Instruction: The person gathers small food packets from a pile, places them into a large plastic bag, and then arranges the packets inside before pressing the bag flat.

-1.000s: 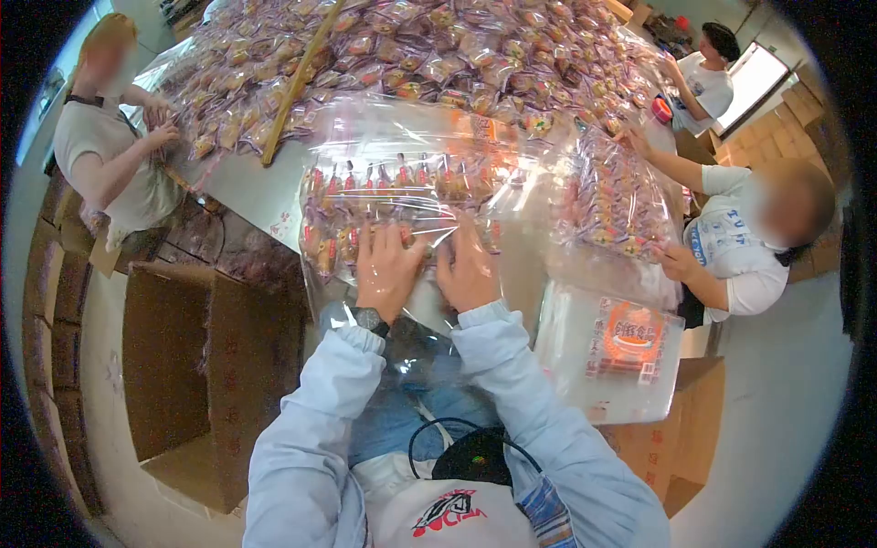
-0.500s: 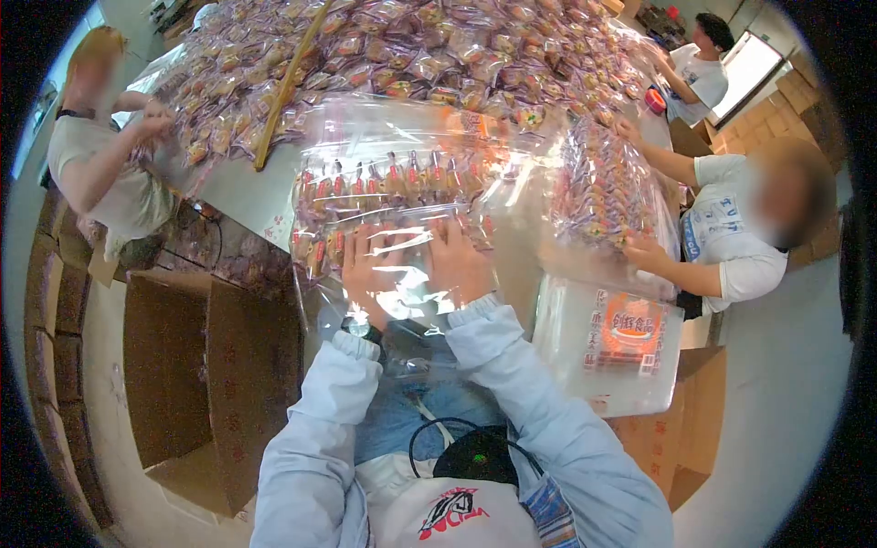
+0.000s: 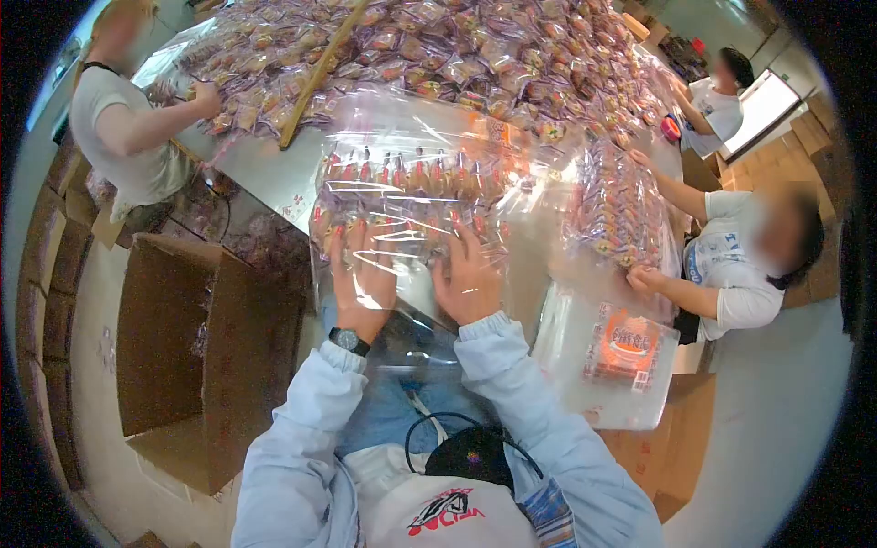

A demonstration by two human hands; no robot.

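Both of my hands are inside or beneath a large clear plastic bag (image 3: pixel 411 119), whose film shines over them. My left hand (image 3: pixel 365 274), with a dark watch at the wrist, lies with its fingers spread against the near row of small wrapped packets. To its right, my right hand (image 3: pixel 468 274) touches the same row, fingers apart and pointing away from me. A second row of packets (image 3: pixel 420 173) with red marks stands farther in. Glare on the film hides some fingertips.
A heap of wrapped packets (image 3: pixel 438 46) covers the back, with a wooden strip (image 3: pixel 320 78) along it. Printed bags (image 3: pixel 630 347) lie at right. Open cardboard boxes (image 3: pixel 174 338) flank me. One co-worker (image 3: pixel 128 137) stands left; two others are right, one handling bagged packets (image 3: pixel 617 205).
My view has shifted slightly. My hands have moved a little apart, their fingers still at the near row. The left co-worker's arm now reaches toward the heap.
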